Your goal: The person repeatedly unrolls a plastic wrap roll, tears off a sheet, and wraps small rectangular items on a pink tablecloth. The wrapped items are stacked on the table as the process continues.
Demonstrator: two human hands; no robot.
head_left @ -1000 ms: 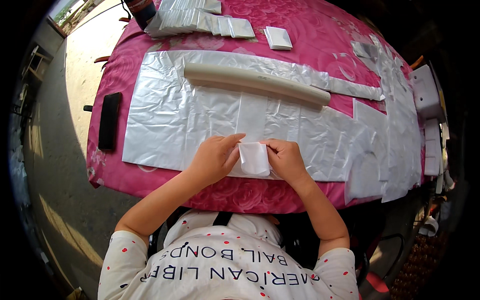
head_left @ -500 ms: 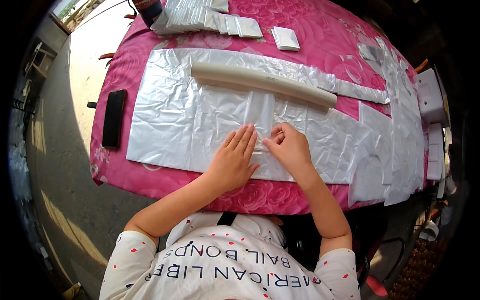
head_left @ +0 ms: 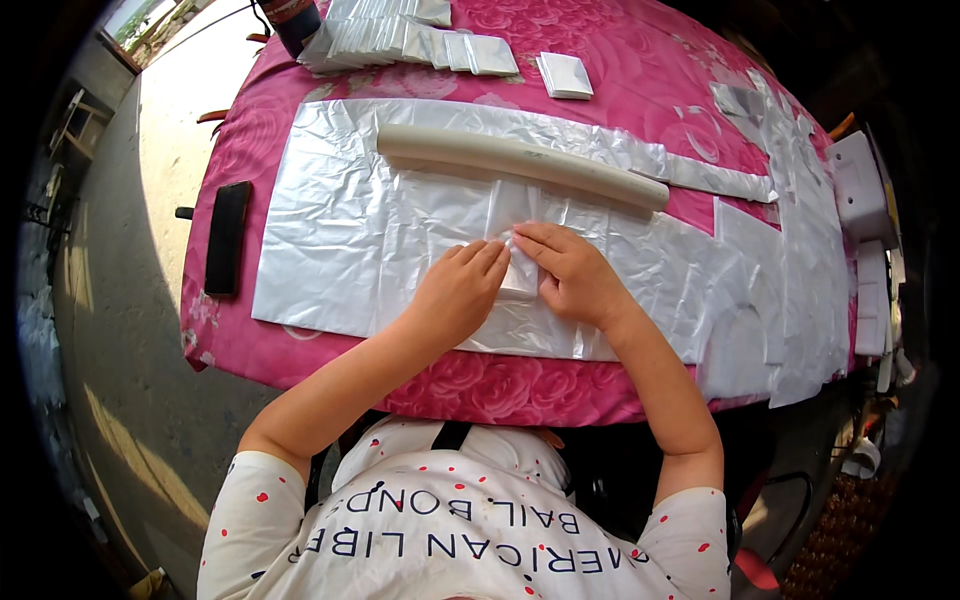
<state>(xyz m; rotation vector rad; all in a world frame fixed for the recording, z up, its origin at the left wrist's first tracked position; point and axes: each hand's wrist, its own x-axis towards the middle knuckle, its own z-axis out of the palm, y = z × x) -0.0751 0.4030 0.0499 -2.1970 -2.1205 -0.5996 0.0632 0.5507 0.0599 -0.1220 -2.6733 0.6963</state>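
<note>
A narrow strip of thin, shiny plastic film (head_left: 513,203) runs away from me over a larger silvery-white plastic sheet (head_left: 330,240). Its near part is doubled over into a flat folded section (head_left: 520,280) between my hands. My left hand (head_left: 462,288) grips the left edge of the fold, fingers together. From the right, my right hand (head_left: 574,275) pinches the fold's far edge, its fingertips nearly meeting the left ones. Just beyond the hands, a long pale plastic tube (head_left: 520,165) lies across the film.
Several folded plastic packets (head_left: 420,45) lie in a row at the far left, beside a dark container (head_left: 290,22). A small separate stack (head_left: 565,75) sits right of them. A black phone (head_left: 228,238) is at the left. Loose plastic sheets (head_left: 800,280) cover the pink tablecloth's right end.
The near end of the film strip has been folded over, away from me. My right hand moved up and left to the fold; my left hand's flat fingers have drawn in.
</note>
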